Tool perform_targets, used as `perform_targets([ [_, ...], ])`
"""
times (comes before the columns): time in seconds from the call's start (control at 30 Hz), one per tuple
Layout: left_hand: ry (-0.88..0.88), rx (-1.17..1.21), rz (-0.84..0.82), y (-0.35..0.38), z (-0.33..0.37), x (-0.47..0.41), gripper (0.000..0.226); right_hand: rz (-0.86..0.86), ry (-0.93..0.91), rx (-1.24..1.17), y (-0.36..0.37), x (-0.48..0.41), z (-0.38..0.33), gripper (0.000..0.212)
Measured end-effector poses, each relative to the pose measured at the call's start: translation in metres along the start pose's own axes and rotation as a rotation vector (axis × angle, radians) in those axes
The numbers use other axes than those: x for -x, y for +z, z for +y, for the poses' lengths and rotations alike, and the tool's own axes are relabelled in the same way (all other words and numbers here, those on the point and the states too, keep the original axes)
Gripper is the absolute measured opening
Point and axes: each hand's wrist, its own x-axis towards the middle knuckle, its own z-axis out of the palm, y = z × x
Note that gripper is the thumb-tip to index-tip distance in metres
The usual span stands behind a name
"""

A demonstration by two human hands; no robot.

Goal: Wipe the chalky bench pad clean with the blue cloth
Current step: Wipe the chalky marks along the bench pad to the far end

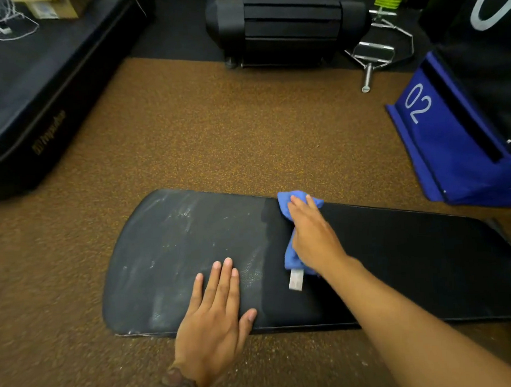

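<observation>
My right hand presses the blue cloth at the bench pad's far edge. My left hand lies flat, fingers spread, on the near edge; chalky pad lies open leftward.

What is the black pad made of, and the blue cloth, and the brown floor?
The bench pad looks like black vinyl or faux leather: a pebbled grain shows under the chalk. The blue cloth looks like soft microfibre, bunched, with a white tag. The floor looks like speckled rubber matting, though it might be carpet.

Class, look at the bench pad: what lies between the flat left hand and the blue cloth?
In the head view, only pad surface: between the left hand and the blue cloth runs the edge where the bench pad turns from chalky grey to clean black.
</observation>
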Motion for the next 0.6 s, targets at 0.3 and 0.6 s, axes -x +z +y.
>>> perform_targets([
  [0.3,-0.01,0.009,-0.024,0.002,0.001,0.0,0.069,-0.043,-0.239,-0.028,0.03,0.018,-0.047,0.068],
  [0.6,-0.013,0.013,-0.008,0.001,0.001,0.0,0.068,0.003,-0.04,0.006,0.021,0.007,-0.037,0.066],
])
